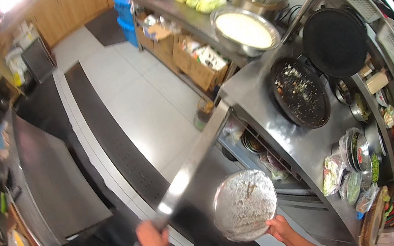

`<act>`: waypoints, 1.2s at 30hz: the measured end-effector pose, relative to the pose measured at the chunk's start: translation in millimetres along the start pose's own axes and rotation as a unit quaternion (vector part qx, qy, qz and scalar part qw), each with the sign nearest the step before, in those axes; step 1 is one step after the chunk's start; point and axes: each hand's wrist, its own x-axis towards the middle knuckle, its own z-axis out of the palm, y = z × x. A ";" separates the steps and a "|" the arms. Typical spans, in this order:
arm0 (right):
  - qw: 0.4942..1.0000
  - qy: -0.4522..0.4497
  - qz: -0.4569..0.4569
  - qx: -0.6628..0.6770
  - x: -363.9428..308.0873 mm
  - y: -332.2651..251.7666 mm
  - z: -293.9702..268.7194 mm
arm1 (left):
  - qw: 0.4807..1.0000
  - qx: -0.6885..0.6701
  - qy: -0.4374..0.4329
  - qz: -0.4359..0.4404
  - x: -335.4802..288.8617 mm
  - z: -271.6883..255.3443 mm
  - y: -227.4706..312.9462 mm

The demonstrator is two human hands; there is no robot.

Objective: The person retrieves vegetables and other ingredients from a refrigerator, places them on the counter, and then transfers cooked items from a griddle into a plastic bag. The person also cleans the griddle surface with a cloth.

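My left hand (152, 240) is closed on the end of the open steel door (183, 177) of an under-counter cabinet. A watch and a band are on that wrist. My right hand (278, 228) grips the lower right rim of a round metal pan (245, 204) covered with clear plastic film. The film looks cloudy, and what lies under it is hard to make out. The pan hangs in front of me, beside the opening of the cabinet (268, 150), where wire racks hold bowls and wrapped food.
On the steel counter (266, 93) lie a dark oval pan (299, 92) with food crumbs and wrapped vegetables (334, 173). A black round griddle (335, 42) stands behind. A large bowl of pale batter (244, 30) sits farther back. Another steel counter (57, 179) is at left.
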 end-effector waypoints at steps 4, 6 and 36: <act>0.999 -0.042 -0.009 0.034 -36.8 -2.2 -10.2 | 0.983 0.052 -0.177 0.009 -68.2 33.9 61.1; 0.999 -0.029 -0.014 0.033 -40.1 2.0 -24.4 | 0.962 0.033 -0.270 0.008 -88.6 54.7 96.5; 0.971 -0.102 -0.047 -0.210 175.2 -260.4 367.2 | 0.685 -0.660 -0.227 -0.209 324.3 -223.0 4.4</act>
